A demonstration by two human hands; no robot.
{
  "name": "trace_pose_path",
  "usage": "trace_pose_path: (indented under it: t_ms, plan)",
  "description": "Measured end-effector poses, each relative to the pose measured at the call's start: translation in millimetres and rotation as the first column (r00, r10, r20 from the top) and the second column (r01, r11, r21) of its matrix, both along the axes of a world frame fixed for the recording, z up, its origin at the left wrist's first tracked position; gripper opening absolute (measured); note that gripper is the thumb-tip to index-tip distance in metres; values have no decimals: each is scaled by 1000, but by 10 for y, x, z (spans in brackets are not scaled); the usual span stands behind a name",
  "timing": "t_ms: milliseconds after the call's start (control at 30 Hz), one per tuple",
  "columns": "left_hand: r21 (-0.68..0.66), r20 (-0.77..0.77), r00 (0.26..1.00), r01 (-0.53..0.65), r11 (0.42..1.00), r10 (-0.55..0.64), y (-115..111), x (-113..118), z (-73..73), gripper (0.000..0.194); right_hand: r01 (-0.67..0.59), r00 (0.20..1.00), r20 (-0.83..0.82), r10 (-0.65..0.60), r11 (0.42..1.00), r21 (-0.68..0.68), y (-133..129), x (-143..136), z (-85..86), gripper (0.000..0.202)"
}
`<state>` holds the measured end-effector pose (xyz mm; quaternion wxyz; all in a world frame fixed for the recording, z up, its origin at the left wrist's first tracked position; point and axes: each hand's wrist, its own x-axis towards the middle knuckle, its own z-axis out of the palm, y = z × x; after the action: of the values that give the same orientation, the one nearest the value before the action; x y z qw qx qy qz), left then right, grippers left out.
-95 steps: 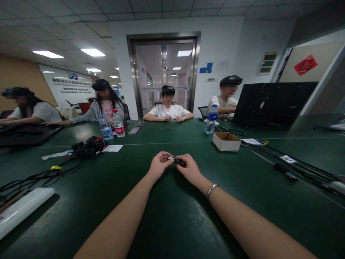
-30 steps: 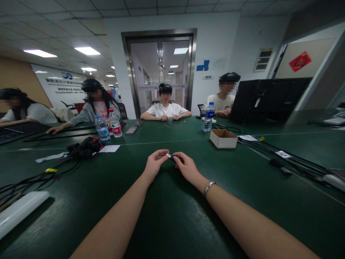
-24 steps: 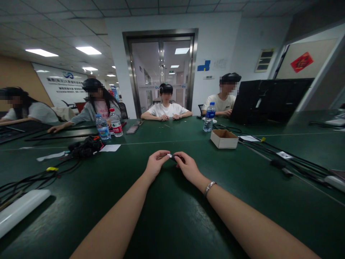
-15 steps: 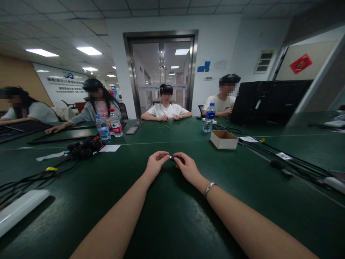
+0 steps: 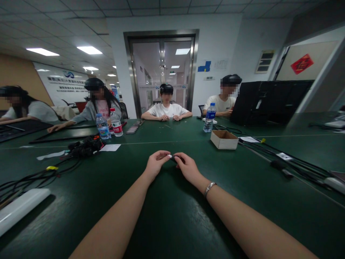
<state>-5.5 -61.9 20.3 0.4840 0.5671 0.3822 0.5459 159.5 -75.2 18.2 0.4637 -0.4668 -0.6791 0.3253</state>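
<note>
A small black piece with a shiny silver end (image 5: 170, 156) is pinched between my two hands, above the green table (image 5: 167, 223). My left hand (image 5: 157, 163) grips the silver end between thumb and fingertips. On the other side, my right hand (image 5: 188, 166) closes its thumb and forefinger on the dark part. The fingers cover most of the piece, and it is too small for me to tell its kind. A silver bracelet (image 5: 209, 189) circles my right wrist.
An open cardboard box (image 5: 223, 142) stands ahead to the right, near a blue-capped bottle (image 5: 209, 118). Two bottles stand front left beside tangled black gear (image 5: 84, 146). Cables (image 5: 299, 163) run along the right; a white bar (image 5: 24, 208) lies left. Several people sit around the table.
Slightly more of the silver end shows between my fingers. Both hands otherwise keep nearly the same place and grip.
</note>
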Motion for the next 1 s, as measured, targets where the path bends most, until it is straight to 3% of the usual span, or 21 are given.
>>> trace_pose_path:
  t_ms: [100, 233, 333, 533, 733, 900, 1000]
  plan:
    - [15, 40, 999, 25, 1000, -26, 18, -1, -18, 36, 1, 1000, -2, -1, 1000, -17, -4, -4, 10, 26]
    - [-55, 8, 998, -63, 996, 64, 14, 15, 0, 52, -6, 1000, -9, 6, 1000, -2, 9, -9, -7, 27]
    - [-115, -65, 993, -101, 988, 94, 0, 32, 20, 41, -17, 1000, -14, 17, 1000, -1, 15, -10, -20, 27]
    - [-100, -116, 993, -39, 994, 27, -38, 25, 47, 28, -17, 1000, 1, 17, 1000, -2, 1, -9, -5, 28]
    - [-83, -51, 998, -30, 996, 26, -21, 24, 33, 34, -20, 1000, -6, 20, 1000, 5, -11, -11, 14, 27]
    - [-47, -185, 982, -56, 997, 46, -6, 43, 1, 32, -18, 1000, -3, 18, 1000, -14, -36, -21, 51, 26]
    - [-32, -169, 985, -37, 999, 31, -19, 38, 12, 29, -17, 1000, -10, 17, 1000, -20, -50, -25, 72, 25]
